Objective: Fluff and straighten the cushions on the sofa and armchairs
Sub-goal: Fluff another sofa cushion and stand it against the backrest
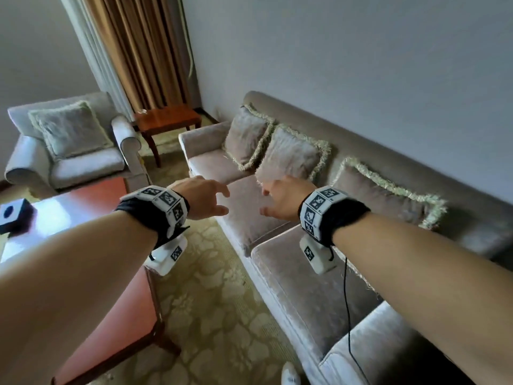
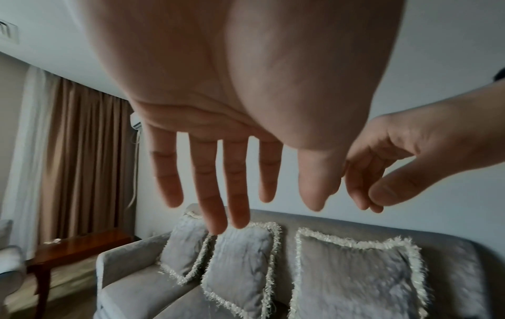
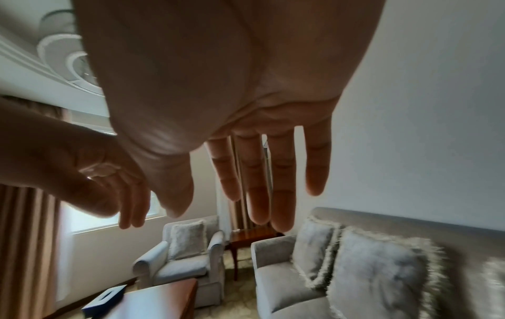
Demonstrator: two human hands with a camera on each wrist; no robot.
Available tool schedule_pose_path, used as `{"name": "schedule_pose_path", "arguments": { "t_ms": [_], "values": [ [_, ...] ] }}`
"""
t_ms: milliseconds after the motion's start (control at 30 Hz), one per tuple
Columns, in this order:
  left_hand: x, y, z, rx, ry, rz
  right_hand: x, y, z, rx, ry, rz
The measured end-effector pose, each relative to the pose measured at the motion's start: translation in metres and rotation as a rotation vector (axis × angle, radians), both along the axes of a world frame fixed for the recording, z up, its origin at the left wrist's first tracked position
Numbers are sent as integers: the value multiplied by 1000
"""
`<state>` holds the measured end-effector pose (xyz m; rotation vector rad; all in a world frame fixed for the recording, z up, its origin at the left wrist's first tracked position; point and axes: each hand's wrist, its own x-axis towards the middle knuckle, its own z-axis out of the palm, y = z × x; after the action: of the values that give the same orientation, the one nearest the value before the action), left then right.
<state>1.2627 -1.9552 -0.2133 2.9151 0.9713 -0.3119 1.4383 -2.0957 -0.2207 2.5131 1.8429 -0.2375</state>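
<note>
A grey sofa [image 1: 277,218] runs along the wall with three fringed grey cushions leaning on its back: a far one [image 1: 245,136], a middle one [image 1: 291,154] and a near one [image 1: 380,195]. Both my hands hover in the air in front of the middle cushion, touching nothing. My left hand [image 1: 211,198] is open with fingers spread [image 2: 235,183]. My right hand [image 1: 277,198] is open too, fingers straight [image 3: 284,183]. An armchair [image 1: 69,151] at the left holds one fringed cushion [image 1: 72,129].
A glossy wooden coffee table [image 1: 83,245] stands close at my left with a dark tissue box [image 1: 14,215] on it. A small wooden side table [image 1: 166,120] fills the corner between armchair and sofa. Patterned carpet [image 1: 216,301] lies between table and sofa. Brown curtains [image 1: 144,51] hang behind.
</note>
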Motion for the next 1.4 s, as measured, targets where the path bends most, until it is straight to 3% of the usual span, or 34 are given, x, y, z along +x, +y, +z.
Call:
{"name": "schedule_pose_path", "arguments": {
  "t_ms": [133, 233, 433, 600, 900, 1100, 1267, 1400],
  "values": [
    [59, 3, -9, -14, -84, -94, 55, -14, -6, 30, 16, -144],
    [123, 14, -39, -58, -90, -182, 112, -20, -29, 66, 18, -262],
    [285, 47, -126, -165, -148, -333, 264, -20, -126, 225, 148, -537],
    [408, 72, -211, -282, -265, -372, 360, -52, -234, 471, 277, -899],
    [564, 105, -396, -453, -475, -278, 439, -93, -408, 750, 178, -1313],
    [634, 129, -510, -543, -669, -302, 468, -86, -505, 971, 119, -1415],
    [666, 133, -551, -754, -779, -209, 492, -73, -538, 1162, -12, -1403],
    [684, 139, -567, -849, -849, -331, 513, -71, -558, 1192, -71, -1353]
  ]
}}
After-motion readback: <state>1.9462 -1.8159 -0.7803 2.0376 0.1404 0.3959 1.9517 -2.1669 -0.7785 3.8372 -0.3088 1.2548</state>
